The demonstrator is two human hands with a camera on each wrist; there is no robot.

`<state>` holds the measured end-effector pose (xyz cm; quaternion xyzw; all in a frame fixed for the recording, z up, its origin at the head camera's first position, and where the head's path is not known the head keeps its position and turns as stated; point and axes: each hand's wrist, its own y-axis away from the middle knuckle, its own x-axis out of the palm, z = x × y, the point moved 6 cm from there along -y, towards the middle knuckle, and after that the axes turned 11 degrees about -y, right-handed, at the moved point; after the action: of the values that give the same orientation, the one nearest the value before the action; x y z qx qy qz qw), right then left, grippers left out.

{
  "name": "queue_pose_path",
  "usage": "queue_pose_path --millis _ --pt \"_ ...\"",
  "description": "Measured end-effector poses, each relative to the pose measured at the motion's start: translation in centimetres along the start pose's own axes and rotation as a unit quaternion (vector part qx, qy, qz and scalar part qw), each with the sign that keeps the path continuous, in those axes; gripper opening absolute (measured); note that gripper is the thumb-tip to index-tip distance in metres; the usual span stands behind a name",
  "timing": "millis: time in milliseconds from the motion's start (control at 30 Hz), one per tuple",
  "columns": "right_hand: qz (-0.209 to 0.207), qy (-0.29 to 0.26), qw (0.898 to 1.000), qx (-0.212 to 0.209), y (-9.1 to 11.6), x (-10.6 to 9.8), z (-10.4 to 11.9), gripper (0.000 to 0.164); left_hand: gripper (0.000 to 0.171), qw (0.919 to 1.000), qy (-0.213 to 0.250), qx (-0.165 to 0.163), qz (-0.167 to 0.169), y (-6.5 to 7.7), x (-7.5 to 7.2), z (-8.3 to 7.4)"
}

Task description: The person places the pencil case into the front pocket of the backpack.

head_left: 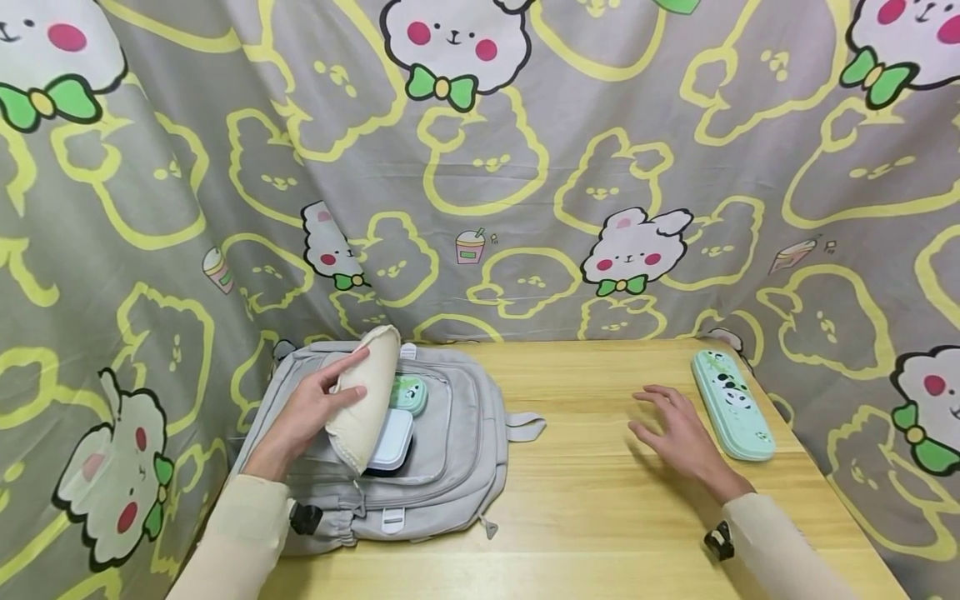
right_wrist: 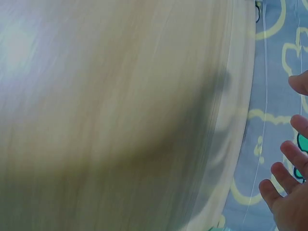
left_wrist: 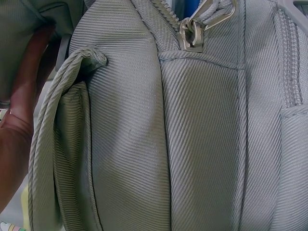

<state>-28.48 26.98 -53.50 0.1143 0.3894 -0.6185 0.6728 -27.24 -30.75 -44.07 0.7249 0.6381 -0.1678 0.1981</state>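
Observation:
A grey backpack [head_left: 468,408] lies on the table at the left. My left hand [head_left: 311,417] grips its front pocket flap [head_left: 375,387], lifted up with the cream lining showing. Under the flap, a small green panda-print case [head_left: 408,393] and a white-lidded box [head_left: 393,440] are partly visible in the pocket. The left wrist view has grey fabric and a metal zipper pull [left_wrist: 191,36] close up, with part of the hand at the left edge. Over the table, my right hand [head_left: 675,433] is held with fingers spread, left of a mint panda-print pencil case [head_left: 731,404].
The wooden table [head_left: 585,500] reaches back to a grey patterned curtain [head_left: 517,167] that hangs behind and on both sides. A fabric loop [head_left: 527,426] of the backpack sticks out to the right, and a zipper pull [head_left: 488,527] hangs near its front corner.

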Motion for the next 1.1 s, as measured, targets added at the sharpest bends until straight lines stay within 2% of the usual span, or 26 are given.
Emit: queue_pose_path --millis 700,1100 --pt "-0.045 0.012 0.999 0.025 1.4 -4.3 -3.1 0.056 0.065 1.0000 -0.007 -0.004 -0.001 0.1 0.0 -0.1" --pt "-0.078 0.035 0.995 0.047 2.3 -6.7 -5.1 0.052 0.065 1.0000 -0.007 -0.004 -0.002 0.1 0.0 0.0"
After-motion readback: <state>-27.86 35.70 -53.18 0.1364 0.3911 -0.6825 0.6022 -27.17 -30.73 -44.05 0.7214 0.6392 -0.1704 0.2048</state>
